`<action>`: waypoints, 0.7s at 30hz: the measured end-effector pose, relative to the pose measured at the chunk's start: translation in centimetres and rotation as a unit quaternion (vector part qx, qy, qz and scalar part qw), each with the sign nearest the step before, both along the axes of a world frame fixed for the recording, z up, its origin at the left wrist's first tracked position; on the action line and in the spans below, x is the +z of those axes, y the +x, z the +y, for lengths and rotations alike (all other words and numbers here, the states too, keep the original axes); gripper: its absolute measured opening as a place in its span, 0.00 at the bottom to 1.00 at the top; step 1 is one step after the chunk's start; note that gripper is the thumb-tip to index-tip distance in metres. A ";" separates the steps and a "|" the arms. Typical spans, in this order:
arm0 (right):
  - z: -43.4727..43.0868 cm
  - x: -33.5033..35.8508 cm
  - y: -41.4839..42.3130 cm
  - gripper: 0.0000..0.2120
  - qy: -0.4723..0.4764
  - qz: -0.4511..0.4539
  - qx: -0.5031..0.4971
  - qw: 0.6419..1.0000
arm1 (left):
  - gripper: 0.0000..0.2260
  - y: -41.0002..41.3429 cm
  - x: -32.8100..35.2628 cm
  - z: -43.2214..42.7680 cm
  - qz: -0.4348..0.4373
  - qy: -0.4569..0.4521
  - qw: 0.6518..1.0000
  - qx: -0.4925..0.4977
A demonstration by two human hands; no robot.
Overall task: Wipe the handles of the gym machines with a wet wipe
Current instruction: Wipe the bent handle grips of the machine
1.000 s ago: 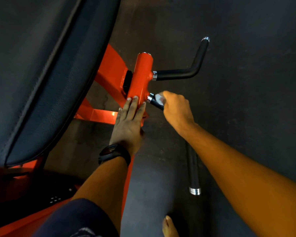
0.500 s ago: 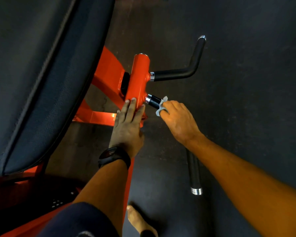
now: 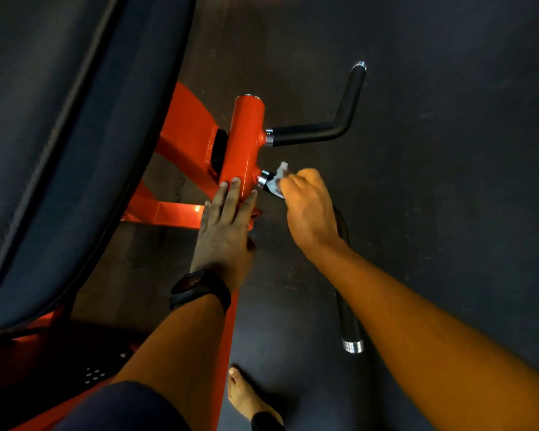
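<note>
Left, the pad point(image 3: 59, 150); right, upper handle point(image 3: 318, 135) beyond lower handle point(image 3: 350, 318).

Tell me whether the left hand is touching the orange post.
Touching. The head view shows the left hand with its fingers lying flat against the orange post, no gap.

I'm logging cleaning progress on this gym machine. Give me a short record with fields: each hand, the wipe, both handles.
left hand: flat on the orange post, fingers straight
right hand: grips the wipe around the lower handle, beside its metal collar
wipe: white, bunched under the right hand's fingers
lower handle: black, free end uncovered
upper handle: black, bent, untouched
left wrist: black watch
</note>
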State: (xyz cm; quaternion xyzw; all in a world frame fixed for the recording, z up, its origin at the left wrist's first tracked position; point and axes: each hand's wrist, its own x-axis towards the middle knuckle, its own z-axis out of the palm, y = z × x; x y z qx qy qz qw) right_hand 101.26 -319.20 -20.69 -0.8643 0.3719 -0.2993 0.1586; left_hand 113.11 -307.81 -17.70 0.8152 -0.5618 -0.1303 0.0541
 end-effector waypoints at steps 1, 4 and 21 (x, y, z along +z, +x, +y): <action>-0.4 0.8 0.7 0.07 0.047 0.005 0.000 0.999 | 0.41 0.0 0.0 0.0 -0.001 0.000 1.000 0.000; -2.4 0.9 1.0 0.08 0.155 0.105 -0.032 0.982 | 0.41 -0.1 0.0 0.0 0.000 -0.001 1.000 0.002; -4.1 -0.3 0.6 0.12 0.338 0.081 -0.082 0.934 | 0.39 -0.3 0.6 -0.1 0.002 0.008 1.000 0.000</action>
